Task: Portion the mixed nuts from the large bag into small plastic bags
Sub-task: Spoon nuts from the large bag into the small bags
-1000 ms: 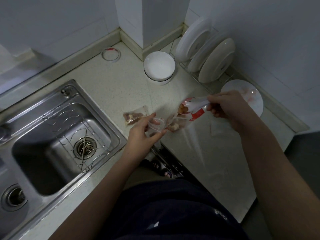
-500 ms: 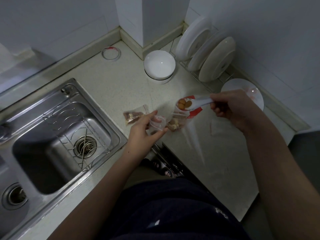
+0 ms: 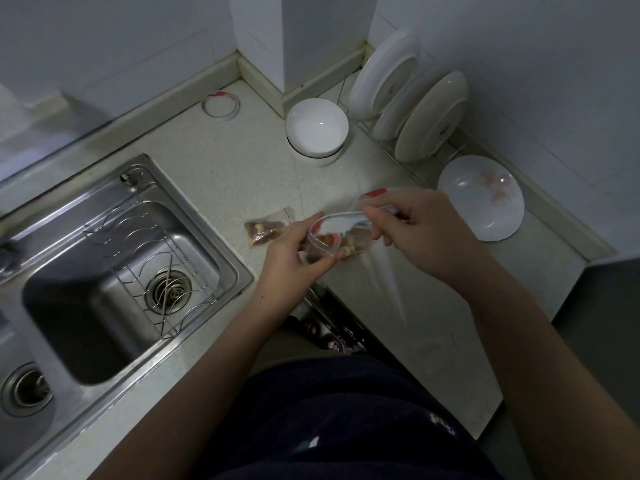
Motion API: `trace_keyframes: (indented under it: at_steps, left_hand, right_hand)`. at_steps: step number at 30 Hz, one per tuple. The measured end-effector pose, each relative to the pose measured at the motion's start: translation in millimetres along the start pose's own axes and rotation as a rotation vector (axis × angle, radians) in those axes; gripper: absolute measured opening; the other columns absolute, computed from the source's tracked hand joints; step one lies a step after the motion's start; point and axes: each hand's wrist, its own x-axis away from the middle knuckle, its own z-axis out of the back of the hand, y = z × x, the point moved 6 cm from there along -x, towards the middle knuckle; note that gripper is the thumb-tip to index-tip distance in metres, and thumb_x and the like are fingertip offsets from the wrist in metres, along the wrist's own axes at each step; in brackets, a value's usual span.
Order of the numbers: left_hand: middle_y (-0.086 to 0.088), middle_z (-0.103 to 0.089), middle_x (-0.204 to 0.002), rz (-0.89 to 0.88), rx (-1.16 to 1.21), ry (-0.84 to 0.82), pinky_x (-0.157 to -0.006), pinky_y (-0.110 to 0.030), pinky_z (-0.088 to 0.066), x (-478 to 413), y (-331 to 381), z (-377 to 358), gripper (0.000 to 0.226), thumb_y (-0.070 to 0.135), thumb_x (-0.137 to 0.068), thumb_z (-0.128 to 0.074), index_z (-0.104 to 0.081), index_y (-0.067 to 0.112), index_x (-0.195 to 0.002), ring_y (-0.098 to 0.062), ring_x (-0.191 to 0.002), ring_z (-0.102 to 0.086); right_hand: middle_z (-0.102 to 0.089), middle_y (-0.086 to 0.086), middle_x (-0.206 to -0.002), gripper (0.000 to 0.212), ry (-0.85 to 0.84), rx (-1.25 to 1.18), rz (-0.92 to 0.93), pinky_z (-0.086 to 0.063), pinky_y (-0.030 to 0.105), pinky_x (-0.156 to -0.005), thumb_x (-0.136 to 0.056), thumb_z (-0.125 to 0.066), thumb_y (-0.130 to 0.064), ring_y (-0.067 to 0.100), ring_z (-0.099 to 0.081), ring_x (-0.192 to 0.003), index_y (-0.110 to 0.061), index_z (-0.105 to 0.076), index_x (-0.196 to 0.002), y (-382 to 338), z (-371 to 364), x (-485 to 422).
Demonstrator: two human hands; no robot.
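My left hand (image 3: pixel 289 252) holds a small clear plastic bag (image 3: pixel 317 247) open at its mouth, above the counter's front edge. My right hand (image 3: pixel 415 230) grips the handle of a white spoon (image 3: pixel 341 221), whose bowl is tipped over the small bag's mouth. The large bag of mixed nuts (image 3: pixel 360 242), clear with red print, lies on the counter just behind and under both hands, nuts showing through it. A filled small bag of nuts (image 3: pixel 265 230) lies flat on the counter to the left of my left hand.
A steel sink (image 3: pixel 114 271) with a wire rack fills the left. A white bowl (image 3: pixel 317 131) stands upside down at the back. Plates lean in a rack (image 3: pixel 408 109), a white plate (image 3: pixel 481 202) lies at the right, and a tape roll (image 3: pixel 220 105) lies near the wall.
My right hand has carried the spoon with nuts leftward from the large bag to the small bag's mouth and tipped it. My left hand has held the small bag in place.
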Motion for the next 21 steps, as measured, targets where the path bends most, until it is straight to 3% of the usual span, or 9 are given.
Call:
trace_keyframes:
  at_steps: [2,3,5,7,8,11,13,16,21]
  left_hand:
    - [0.003,-0.064,-0.119,0.001,0.002,0.007,-0.084,-0.006,-0.046,1,-1,0,0.063,0.025,-0.079,-0.080,-0.055,0.018,-0.136,0.000,-0.105,-0.061]
    - [0.001,-0.065,-0.119,0.001,0.013,0.008,-0.083,-0.006,-0.046,1,-1,0,0.063,0.024,-0.079,-0.080,-0.055,0.017,-0.136,-0.001,-0.104,-0.061]
    - [0.001,-0.066,-0.117,-0.004,0.021,0.003,-0.082,-0.008,-0.047,1,0,0,0.061,0.025,-0.079,-0.079,-0.057,0.015,-0.134,-0.003,-0.103,-0.062]
    - [0.006,-0.067,-0.113,-0.002,0.018,0.013,-0.081,-0.008,-0.047,3,-1,1,0.059,0.027,-0.078,-0.078,-0.058,0.017,-0.132,-0.003,-0.101,-0.062]
    - [0.009,-0.066,-0.110,0.006,0.028,0.024,-0.080,-0.007,-0.046,4,-2,2,0.060,0.025,-0.078,-0.079,-0.056,0.019,-0.133,-0.001,-0.100,-0.062]
    - [0.014,-0.066,-0.105,0.019,0.032,0.051,-0.078,-0.003,-0.045,5,-5,4,0.062,0.016,-0.078,-0.080,-0.054,0.016,-0.135,0.006,-0.099,-0.061]
    - [0.015,-0.065,-0.104,0.014,0.021,0.061,-0.077,-0.002,-0.044,5,-7,4,0.061,0.012,-0.079,-0.080,-0.055,0.013,-0.134,0.010,-0.097,-0.060]
    - [0.015,-0.065,-0.104,0.014,0.013,0.071,-0.077,-0.002,-0.044,5,-10,3,0.059,0.010,-0.079,-0.079,-0.056,0.012,-0.133,0.012,-0.096,-0.059]
    - [0.019,-0.063,-0.103,0.011,-0.003,0.082,-0.075,0.000,-0.043,5,-13,3,0.059,0.010,-0.080,-0.079,-0.055,0.011,-0.134,0.015,-0.096,-0.058]
  right_hand:
    - [-0.065,-0.009,-0.082,0.017,-0.015,0.103,0.121,-0.042,0.005,-0.068,-0.093,-0.058,-0.009,-0.008,-0.053,-0.064,-0.006,-0.073,-0.100,-13,-3,2]
    - [-0.068,-0.006,-0.088,0.018,-0.003,0.146,0.171,-0.039,0.003,-0.071,-0.092,-0.059,-0.007,-0.009,-0.055,-0.069,-0.004,-0.072,-0.104,-17,-4,3]
    - [-0.073,0.005,-0.094,0.018,0.064,0.190,0.223,-0.045,0.010,-0.072,-0.090,-0.062,-0.006,0.007,-0.065,-0.078,-0.002,-0.072,-0.104,-21,1,4]
    - [-0.074,0.010,-0.087,0.016,0.166,0.180,0.211,-0.047,0.013,-0.063,-0.088,-0.063,-0.008,0.013,-0.068,-0.071,-0.002,-0.074,-0.100,-19,13,5]
    - [-0.073,0.007,-0.079,0.015,0.215,0.167,0.179,-0.044,0.009,-0.058,-0.089,-0.064,-0.009,0.007,-0.065,-0.064,-0.002,-0.074,-0.096,-16,20,5]
    - [-0.056,-0.013,-0.059,0.013,0.324,0.177,0.069,-0.035,0.002,-0.051,-0.090,-0.063,-0.014,-0.005,-0.056,-0.053,-0.007,-0.073,-0.085,0,41,5]
    - [-0.058,-0.007,-0.057,0.016,0.367,0.263,0.040,-0.034,0.005,-0.053,-0.089,-0.063,-0.018,0.004,-0.055,-0.052,-0.008,-0.074,-0.081,7,51,4]
    - [-0.069,0.011,-0.071,0.018,0.369,0.484,0.056,-0.034,0.023,-0.058,-0.089,-0.061,-0.019,0.025,-0.060,-0.062,-0.007,-0.074,-0.087,13,52,1]
    - [-0.068,0.012,-0.088,0.026,0.105,0.653,0.174,-0.044,0.031,-0.067,-0.095,-0.052,-0.022,0.028,-0.059,-0.083,-0.004,-0.070,-0.097,19,24,-15]
